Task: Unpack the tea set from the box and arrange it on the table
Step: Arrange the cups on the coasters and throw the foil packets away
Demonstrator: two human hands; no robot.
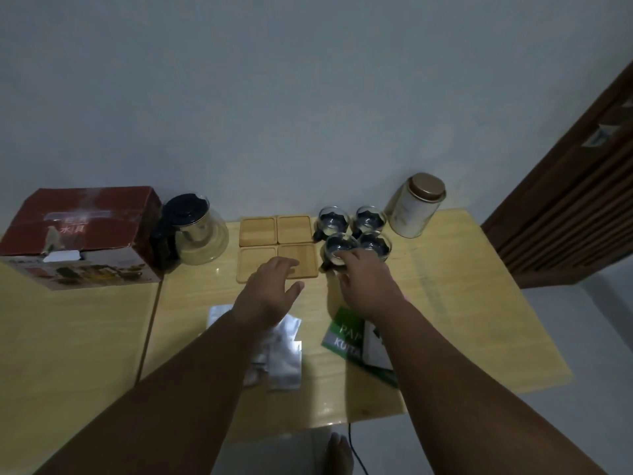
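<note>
Against a pale wall, on a yellow wooden table (462, 303), the near-left glass cup (337, 246) is clasped by the right hand (364, 286) beside four wooden coasters (278, 246), apparently for seating, while the left hand (270, 286) hovers open and the box (82, 234) sits far left.

A home room: yellow wooden table (479, 303) against a plain wall (308, 97), slatted wooden door (582, 200) beside it.

2 bare, sleeveless forearms, bare foot (339, 454)
</note>
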